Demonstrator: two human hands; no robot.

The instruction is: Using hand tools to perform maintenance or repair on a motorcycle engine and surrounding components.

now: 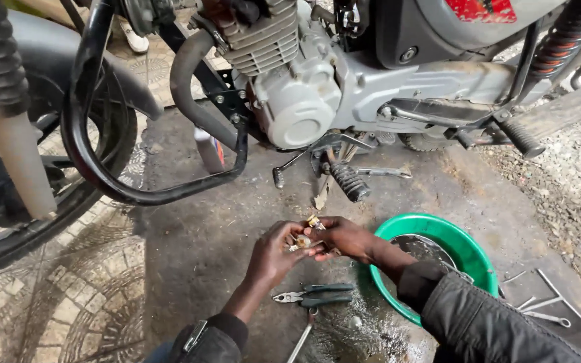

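My left hand [274, 255] and my right hand [342, 236] meet low over the oily ground, both closed on a small brass-coloured metal part [306, 236] held between their fingertips. The part's upper end pokes out above my right thumb. Just below the hands lies a pair of green-handled pliers [316, 295]. A motorcycle stands close in front, its silver engine [295, 87] straight above the hands, with a ribbed footpeg [349, 181] in between.
A green plastic basin [469, 245] with dark liquid sits right of my right forearm. Metal wrenches [546, 302] lie at the lower right, another tool [302, 338] under the pliers. A black crash bar [89, 148] and front wheel [42, 222] fill the left. Gravel covers the right.
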